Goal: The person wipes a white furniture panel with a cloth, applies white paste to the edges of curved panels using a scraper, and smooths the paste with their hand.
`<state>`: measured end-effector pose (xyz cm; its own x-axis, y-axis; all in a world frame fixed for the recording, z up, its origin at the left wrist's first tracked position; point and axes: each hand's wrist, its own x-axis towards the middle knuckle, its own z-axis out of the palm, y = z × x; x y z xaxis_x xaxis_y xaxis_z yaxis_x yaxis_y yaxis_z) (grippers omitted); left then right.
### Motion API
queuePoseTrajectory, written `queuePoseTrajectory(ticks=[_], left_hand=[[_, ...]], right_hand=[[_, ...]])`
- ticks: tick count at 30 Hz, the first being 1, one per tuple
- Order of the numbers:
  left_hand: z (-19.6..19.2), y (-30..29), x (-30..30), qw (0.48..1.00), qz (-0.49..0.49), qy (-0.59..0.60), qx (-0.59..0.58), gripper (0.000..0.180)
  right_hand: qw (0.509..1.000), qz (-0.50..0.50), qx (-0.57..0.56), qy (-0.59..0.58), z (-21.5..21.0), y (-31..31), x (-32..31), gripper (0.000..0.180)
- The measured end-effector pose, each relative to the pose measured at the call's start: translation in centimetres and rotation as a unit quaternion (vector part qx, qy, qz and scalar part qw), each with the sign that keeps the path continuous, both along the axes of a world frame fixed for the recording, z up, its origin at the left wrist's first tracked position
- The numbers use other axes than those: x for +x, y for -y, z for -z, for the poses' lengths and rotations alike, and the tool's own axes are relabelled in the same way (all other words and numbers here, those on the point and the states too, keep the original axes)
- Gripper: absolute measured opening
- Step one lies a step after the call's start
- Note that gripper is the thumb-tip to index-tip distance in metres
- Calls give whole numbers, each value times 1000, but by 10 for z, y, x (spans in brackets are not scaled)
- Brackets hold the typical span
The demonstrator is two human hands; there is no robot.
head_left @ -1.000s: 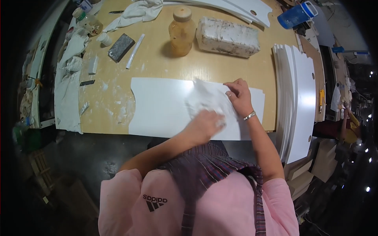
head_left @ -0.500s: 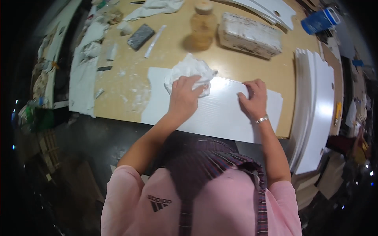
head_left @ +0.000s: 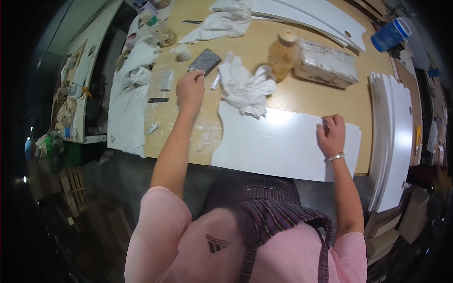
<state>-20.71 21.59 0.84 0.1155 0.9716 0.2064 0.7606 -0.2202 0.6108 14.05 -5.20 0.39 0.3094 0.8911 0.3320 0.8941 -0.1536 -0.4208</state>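
Note:
My left hand (head_left: 190,90) has its fingers bunched at the near corner of a dark grey block (head_left: 206,61); whether they grip anything is hidden. A white panel (head_left: 273,141) with a curved left end lies flat along the table's near edge. On its right part rests my right hand (head_left: 332,137), fingers bent and thumb apart, holding nothing. A crumpled white cloth (head_left: 243,87) lies across the panel's far left corner and the table. Beside the block is a narrow white strip (head_left: 216,81).
A yellowish bottle (head_left: 282,56) stands beside a paint-smeared white block (head_left: 325,63). More white panels are stacked at the right (head_left: 389,137) and along the far side (head_left: 306,19). A blue jug (head_left: 389,35) is at far right. Stained white cloth (head_left: 127,99) covers the table's left edge.
My left hand has let go of the white cloth and moved left and away to the dark block. The cloth now lies loose, farther back. My right hand stays on the panel.

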Motion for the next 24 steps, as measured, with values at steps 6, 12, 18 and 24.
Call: queuePoseTrajectory(ticks=[6, 12, 18, 24], left_hand=[[15, -9, -138, 982, -47, -163, 79, 16], [22, -30, -171, 953, 168, -216, 133, 16], [18, -28, -195, 908, 164, -320, 215, 9], [7, 119, -1, 908, 351, -1, 230, 12]], right_hand=[[999, 14, -26, 12, -5, 1, -3, 18], [997, 22, -39, 65, 0, 2, 1, 19], [999, 16, -17, 25, 5, -11, -6, 17], [998, 21, -26, 50, 1, 3, 6, 17]])
